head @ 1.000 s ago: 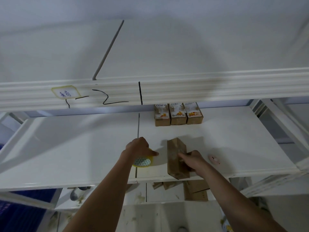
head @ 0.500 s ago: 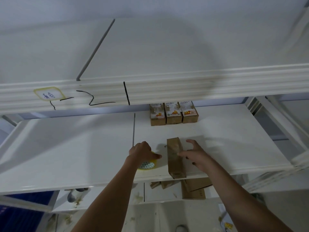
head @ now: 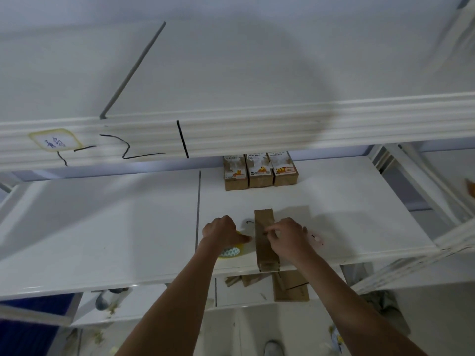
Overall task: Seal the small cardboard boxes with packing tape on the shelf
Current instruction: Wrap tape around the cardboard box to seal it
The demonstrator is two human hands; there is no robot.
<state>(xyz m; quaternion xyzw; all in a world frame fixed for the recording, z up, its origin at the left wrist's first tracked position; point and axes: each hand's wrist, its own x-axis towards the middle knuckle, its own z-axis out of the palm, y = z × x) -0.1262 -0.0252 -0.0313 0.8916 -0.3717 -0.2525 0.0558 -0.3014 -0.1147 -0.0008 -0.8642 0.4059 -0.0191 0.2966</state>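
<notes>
The long brown cardboard box point(head: 264, 240) lies near the white shelf's point(head: 102, 240) front edge. The left hand point(head: 221, 231) grips the yellow tape roll point(head: 231, 250) just beside it; the right hand point(head: 288, 237) pinches at the box top, what it holds being indiscernible. The box appears light and stiff, best steadied by its long sides.

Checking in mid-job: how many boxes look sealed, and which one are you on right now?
Three labelled boxes stand in a row at the back of the shelf; they look finished, though no tape is discernible. In hand: the plain box at the front edge, with the right hand pinching at its top and the left hand gripping the tape roll. Loose cardboard waits on the lower level.
</notes>
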